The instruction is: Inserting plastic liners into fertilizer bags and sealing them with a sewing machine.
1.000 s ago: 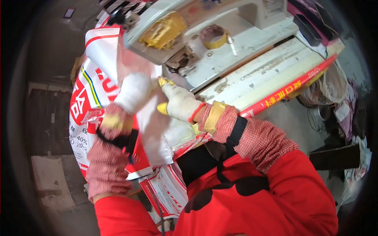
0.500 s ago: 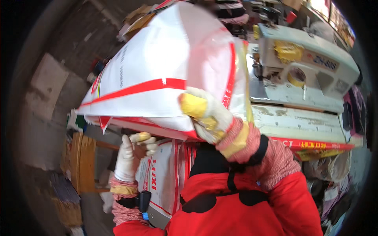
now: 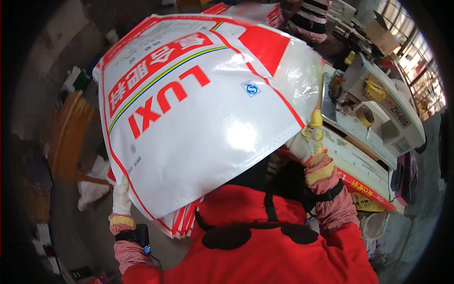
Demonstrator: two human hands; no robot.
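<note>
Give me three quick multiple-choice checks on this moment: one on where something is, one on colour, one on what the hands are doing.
1. Where is the sewing machine?
A. To the person's right
B. To the person's left
C. Under the sack

2. What colours is the big woven sack?
A. Blue with black print
B. White with red print
C. Plain brown

3. How is the sack held?
A. Lying flat on the floor
B. By one hand only
C. Lifted, with both hands at its edges

Answers: 1 A, the machine sits on the table at the right. 2 B, white cloth with red bands. 3 C, the left hand grips the lower left edge and the right hand the right edge.
</note>
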